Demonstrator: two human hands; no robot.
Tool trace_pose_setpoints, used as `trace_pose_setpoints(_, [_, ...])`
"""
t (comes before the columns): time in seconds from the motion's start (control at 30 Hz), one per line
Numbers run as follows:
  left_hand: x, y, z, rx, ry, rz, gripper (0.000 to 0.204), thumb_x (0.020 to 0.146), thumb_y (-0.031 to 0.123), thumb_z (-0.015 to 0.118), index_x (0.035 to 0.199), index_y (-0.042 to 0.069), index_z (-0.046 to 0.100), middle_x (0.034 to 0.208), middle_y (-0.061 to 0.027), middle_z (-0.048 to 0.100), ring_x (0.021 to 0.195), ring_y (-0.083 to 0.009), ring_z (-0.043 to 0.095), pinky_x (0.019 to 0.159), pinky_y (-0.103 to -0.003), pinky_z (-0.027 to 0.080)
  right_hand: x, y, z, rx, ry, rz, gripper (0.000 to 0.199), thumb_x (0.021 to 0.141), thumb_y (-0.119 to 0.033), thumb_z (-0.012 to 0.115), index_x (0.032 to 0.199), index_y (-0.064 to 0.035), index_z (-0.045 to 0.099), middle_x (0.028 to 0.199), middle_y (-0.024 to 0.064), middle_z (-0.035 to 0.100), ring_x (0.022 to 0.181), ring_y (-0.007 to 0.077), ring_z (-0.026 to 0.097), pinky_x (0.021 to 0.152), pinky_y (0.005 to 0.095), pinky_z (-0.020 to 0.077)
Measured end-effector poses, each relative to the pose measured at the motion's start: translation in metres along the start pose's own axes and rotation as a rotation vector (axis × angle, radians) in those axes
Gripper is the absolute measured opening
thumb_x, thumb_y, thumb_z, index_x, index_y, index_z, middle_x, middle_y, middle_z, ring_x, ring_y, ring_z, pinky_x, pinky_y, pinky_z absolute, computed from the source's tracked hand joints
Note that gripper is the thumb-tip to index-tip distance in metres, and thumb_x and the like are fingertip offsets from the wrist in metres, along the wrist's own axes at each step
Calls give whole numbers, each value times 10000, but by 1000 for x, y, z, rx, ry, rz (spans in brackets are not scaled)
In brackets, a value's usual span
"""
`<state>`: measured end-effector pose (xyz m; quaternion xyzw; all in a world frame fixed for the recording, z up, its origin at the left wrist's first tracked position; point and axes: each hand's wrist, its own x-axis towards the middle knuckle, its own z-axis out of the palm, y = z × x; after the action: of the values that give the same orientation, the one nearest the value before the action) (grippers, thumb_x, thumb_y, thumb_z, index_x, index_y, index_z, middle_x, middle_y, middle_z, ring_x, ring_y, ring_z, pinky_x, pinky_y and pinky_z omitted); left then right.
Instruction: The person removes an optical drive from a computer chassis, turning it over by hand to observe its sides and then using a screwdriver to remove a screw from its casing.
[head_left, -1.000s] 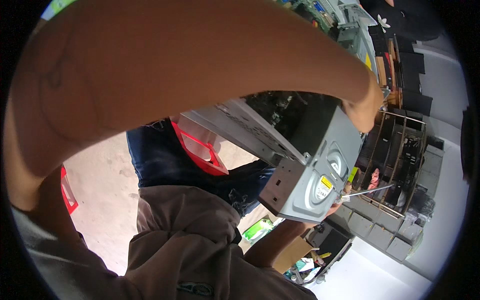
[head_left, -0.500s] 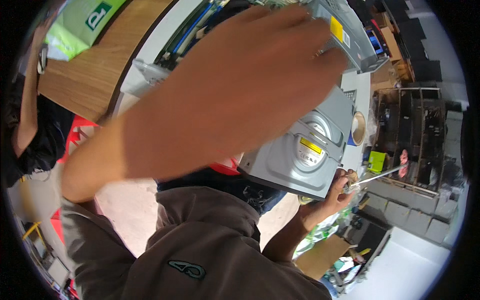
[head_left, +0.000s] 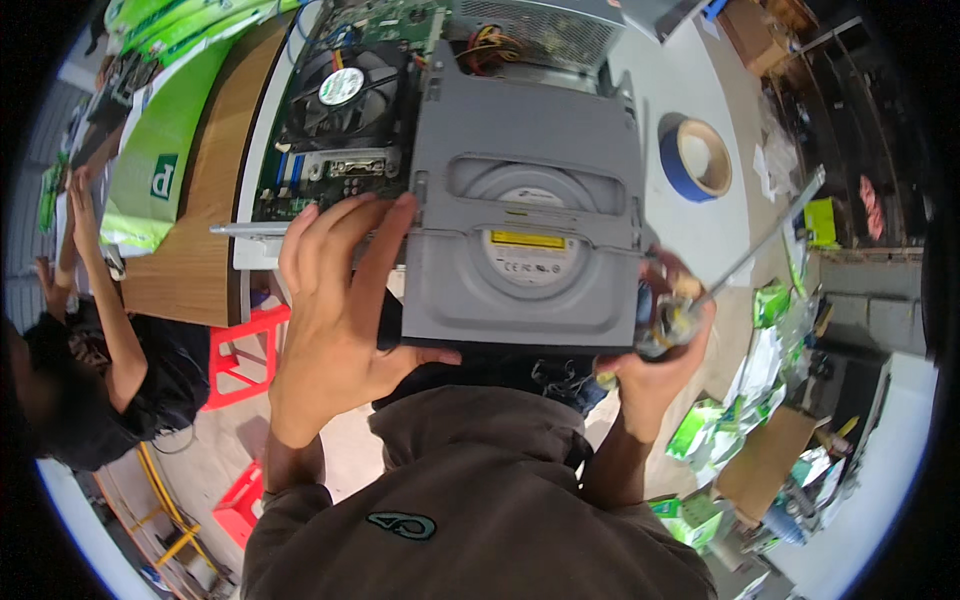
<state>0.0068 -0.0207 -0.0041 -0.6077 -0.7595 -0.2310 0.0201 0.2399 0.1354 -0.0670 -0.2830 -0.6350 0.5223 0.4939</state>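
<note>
The person's two bare hands are both on one flat, rectangular grey metal optical drive, which lies level between them, in front of the torso. Its smooth face is pressed into circular ridges and bears one round white label with a yellow strip; one grey bracket with side tabs extends from its far end. The left hand grips the near left corner, fingers along the side and thumb at the front edge. The right hand is closed around one screwdriver with a translucent handle and long, thin metal shaft, and also touches the near right corner.

Beyond are one black square fan with a round white hub, one green circuit board and one silver perforated metal box. One blue ring-shaped tape roll with a tan core lies on the smooth white tabletop. At left, one wood-grained brown table bears glossy green plastic bags.
</note>
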Motion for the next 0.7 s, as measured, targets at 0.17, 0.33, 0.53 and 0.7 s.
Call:
trace_pose_setpoints(0.17, [1, -5, -2, 73, -8, 63, 1135, 591, 671, 754, 1475, 21, 466, 1337, -156, 528, 1259, -376, 443, 1133, -540, 238, 11, 6, -6, 181, -135, 63, 1028, 389, 127, 896, 1308, -11, 457, 1409, 255, 547, 1095, 217, 641, 695, 240, 544])
trace_pose_setpoints(0.33, [0, 0, 0, 40, 63, 95, 1090, 510, 530, 836, 1436, 37, 540, 1274, -146, 576, 1170, -357, 505, 1060, -480, 329, 10, 11, -9, 236, -158, 64, 933, 470, 110, 915, 1283, -11, 474, 1373, 216, 583, 1190, 213, 605, 921, 305, 506])
trace_pose_setpoints(0.53, [-1, 8, 3, 80, 80, 99, 1027, 565, 452, 862, 1444, 38, 529, 1266, -154, 583, 1160, -335, 516, 1042, -447, 347, 9, 7, -8, 277, -100, 121, 865, 544, -60, 960, 1266, -6, 487, 1281, 118, 652, 1154, 193, 614, 995, 319, 476])
trace_pose_setpoints(0.7, [0, 11, 5, 101, 41, 36, 1019, 606, 479, 844, 1450, 16, 508, 1274, -176, 583, 1183, -347, 514, 1060, -451, 348, 12, 11, -10, 253, -115, 46, 847, 551, -74, 958, 1263, -31, 503, 1258, 113, 662, 1131, 197, 628, 958, 325, 502])
